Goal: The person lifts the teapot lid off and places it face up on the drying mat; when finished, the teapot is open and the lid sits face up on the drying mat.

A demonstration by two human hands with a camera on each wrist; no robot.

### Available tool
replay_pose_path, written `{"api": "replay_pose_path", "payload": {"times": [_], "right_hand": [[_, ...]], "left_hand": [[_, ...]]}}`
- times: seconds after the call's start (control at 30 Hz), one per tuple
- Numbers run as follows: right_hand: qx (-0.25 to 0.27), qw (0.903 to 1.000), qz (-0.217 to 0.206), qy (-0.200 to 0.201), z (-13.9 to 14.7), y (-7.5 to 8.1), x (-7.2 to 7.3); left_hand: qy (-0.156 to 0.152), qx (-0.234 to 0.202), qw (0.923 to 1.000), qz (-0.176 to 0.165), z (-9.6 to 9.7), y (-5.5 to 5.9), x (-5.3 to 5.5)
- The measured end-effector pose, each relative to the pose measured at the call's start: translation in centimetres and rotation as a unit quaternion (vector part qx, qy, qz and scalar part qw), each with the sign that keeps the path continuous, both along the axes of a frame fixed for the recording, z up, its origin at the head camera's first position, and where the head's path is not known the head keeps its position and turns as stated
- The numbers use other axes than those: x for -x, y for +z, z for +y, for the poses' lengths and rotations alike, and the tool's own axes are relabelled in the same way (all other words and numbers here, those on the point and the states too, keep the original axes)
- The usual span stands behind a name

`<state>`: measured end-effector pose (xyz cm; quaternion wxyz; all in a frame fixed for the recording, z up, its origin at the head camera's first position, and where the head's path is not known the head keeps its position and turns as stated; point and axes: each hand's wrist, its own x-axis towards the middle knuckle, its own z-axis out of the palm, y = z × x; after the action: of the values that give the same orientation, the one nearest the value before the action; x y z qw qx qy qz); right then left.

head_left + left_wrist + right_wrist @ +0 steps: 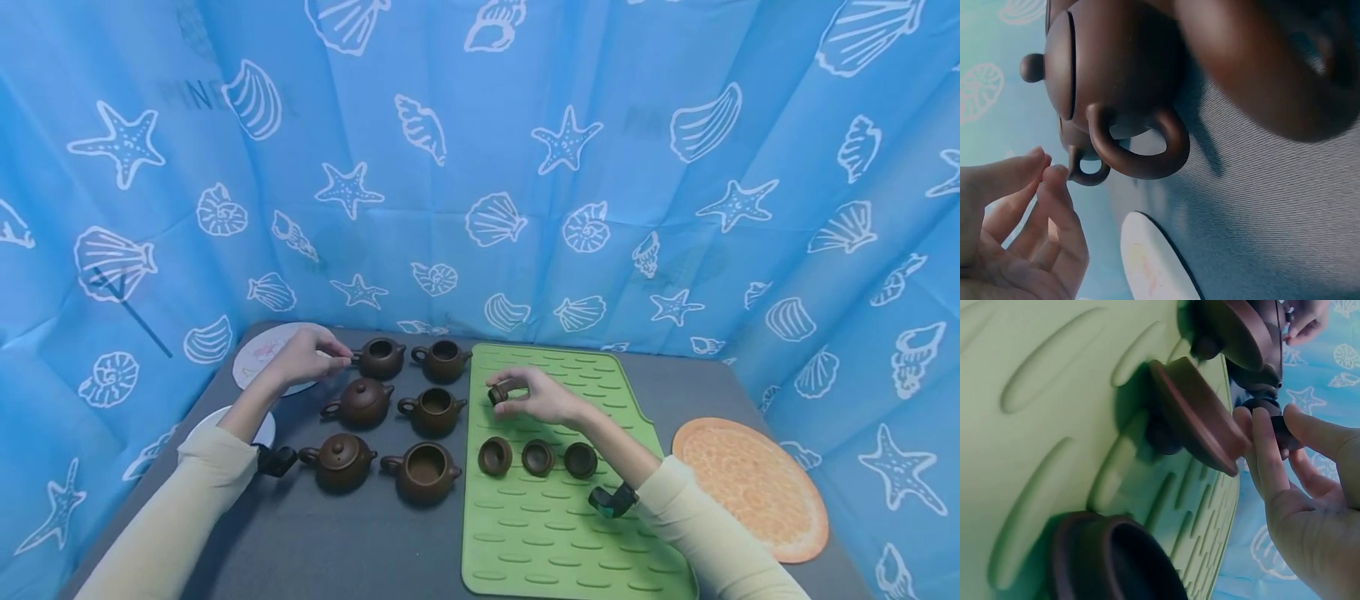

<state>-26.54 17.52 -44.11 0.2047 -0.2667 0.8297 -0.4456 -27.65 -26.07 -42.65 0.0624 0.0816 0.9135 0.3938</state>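
Note:
My right hand (pixel 536 396) pinches a small dark brown teapot lid (pixel 497 394) over the green mat (pixel 525 533). Three similar lids, one of them nearest my wrist (pixel 581 460), lie knob-down in a row on that mat. At the far left, my left hand (pixel 307 362) has thumb and fingertips drawn together right at the handle of a lidless brown teapot (pixel 381 358); I cannot tell whether they grip it. In the left wrist view, a lidded teapot (pixel 1129 69) stands between the camera and that pot. Several brown teapots stand in two columns; two wear lids.
A patterned plate (pixel 251 362) lies behind my left wrist, and a white dish (pixel 266 429) sits beside that sleeve. To the right of the mat lies a round orange-brown placemat (pixel 757 492). A blue shell-print curtain (pixel 465 167) hangs behind the grey table (pixel 315 550).

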Motion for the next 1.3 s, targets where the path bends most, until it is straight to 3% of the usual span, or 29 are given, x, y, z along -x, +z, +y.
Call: {"api": "replay_pose_path", "payload": {"times": [0.2,0.47,0.6,0.8,1.07,1.3], "right_hand": [[-0.017,0.9998,-0.005,-0.001,0.1,-0.6,0.0],[-0.027,0.9994,-0.005,-0.022,0.2,-1.4,0.2],[-0.028,0.9995,-0.001,-0.017,0.1,-1.8,0.4],[-0.024,0.9996,0.011,-0.008,-0.1,-1.8,0.5],[-0.011,0.9997,-0.018,0.013,-0.5,-1.8,0.2],[-0.012,0.9994,-0.016,0.030,-0.5,-1.7,0.3]], "left_hand": [[-0.018,0.002,0.9996,-0.023,-0.5,0.0,-1.7],[-0.025,-0.015,0.9973,-0.067,-1.6,-0.9,-4.3],[-0.031,-0.025,0.9966,-0.072,-1.7,-1.2,-5.1],[-0.043,-0.034,0.9967,-0.060,-1.7,-1.4,-5.5],[-0.042,-0.019,0.9977,-0.050,-1.6,-1.7,-5.4],[-0.039,-0.015,0.9980,-0.048,-1.4,-1.7,-5.2]]}}
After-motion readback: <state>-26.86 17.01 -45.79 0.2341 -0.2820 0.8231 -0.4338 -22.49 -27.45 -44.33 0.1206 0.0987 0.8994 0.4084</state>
